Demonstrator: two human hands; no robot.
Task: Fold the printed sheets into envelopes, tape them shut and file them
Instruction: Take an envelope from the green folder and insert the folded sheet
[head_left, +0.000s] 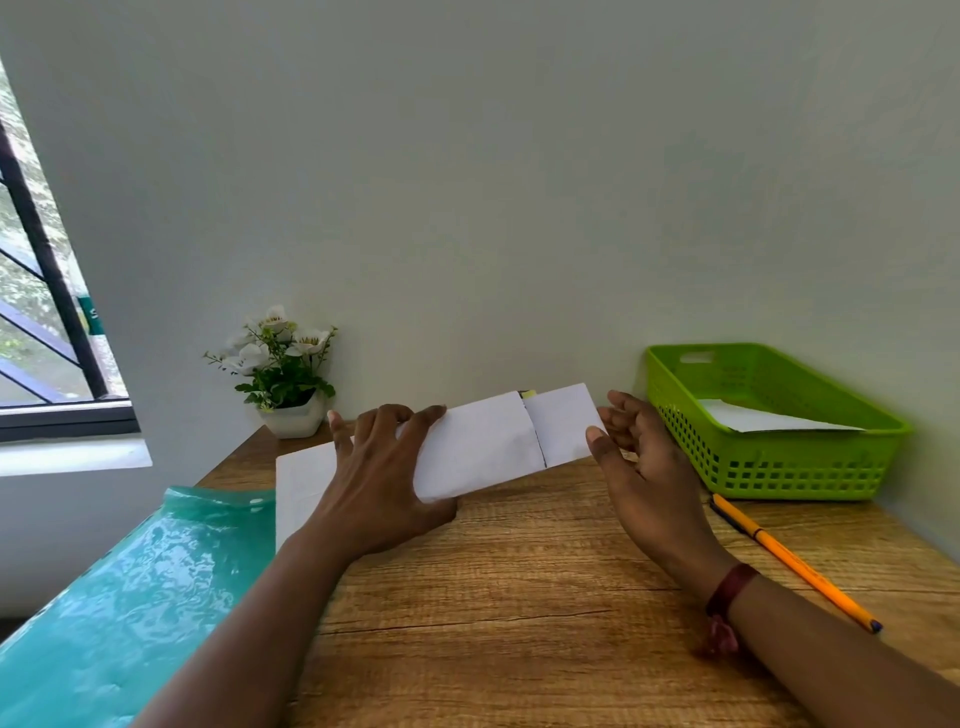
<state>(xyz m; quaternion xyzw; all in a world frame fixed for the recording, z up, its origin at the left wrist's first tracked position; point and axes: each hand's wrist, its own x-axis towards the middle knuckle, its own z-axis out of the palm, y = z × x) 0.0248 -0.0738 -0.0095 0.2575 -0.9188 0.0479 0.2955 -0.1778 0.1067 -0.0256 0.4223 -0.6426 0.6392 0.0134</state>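
A folded white paper envelope (498, 441) is held above the wooden table (519, 597), tilted up to the right, its flap edge showing as a dark seam. My left hand (379, 483) grips its left end, fingers over the top and thumb beneath. My right hand (639, 457) stands palm-in at its right end, with the thumb tip touching the paper's edge and the fingers relaxed. A white sheet (301, 488) lies flat on the table under my left hand. In the green basket (769, 467) at the right lies one folded white paper (763, 418).
A teal plastic folder (130, 597) hangs over the table's left edge. An orange pen (795, 561) lies at the right, in front of the basket. A small potted plant with white flowers (283, 374) stands by the wall. A window is at the far left.
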